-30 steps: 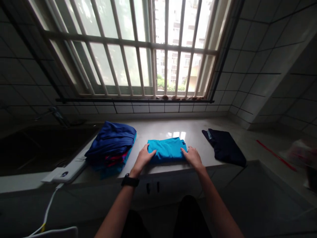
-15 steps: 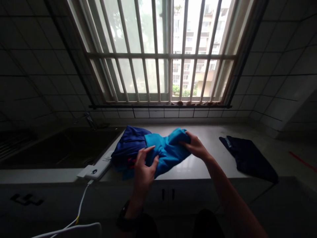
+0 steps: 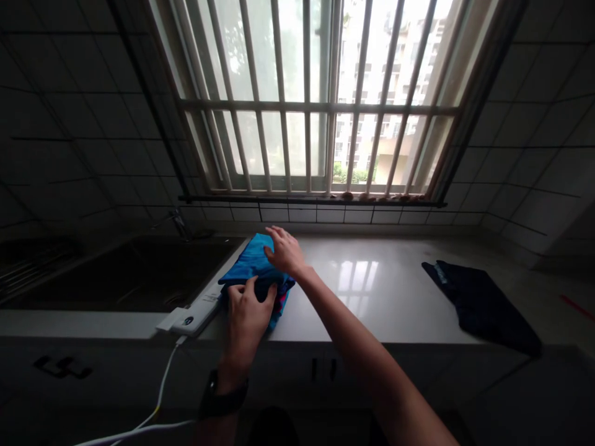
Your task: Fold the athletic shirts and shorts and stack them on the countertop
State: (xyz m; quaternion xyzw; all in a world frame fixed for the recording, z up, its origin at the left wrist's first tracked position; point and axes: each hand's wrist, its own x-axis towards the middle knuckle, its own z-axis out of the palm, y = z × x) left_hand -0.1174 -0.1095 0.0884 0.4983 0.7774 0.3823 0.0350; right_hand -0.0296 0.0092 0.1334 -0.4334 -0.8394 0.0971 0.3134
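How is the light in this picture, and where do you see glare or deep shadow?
Head view: the window is partly washed out by daylight; a bright reflection of it lies on the counter; the sink and the dark cloth at right lose detail in shadow; the blue cloth under the right hand shows its colour.

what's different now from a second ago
The blue cloth moved left off the counter onto the pile. The right hand, earlier holding its right end, now lies at its right side; the left hand is at the near edge. The dark cloth and white device stayed put.
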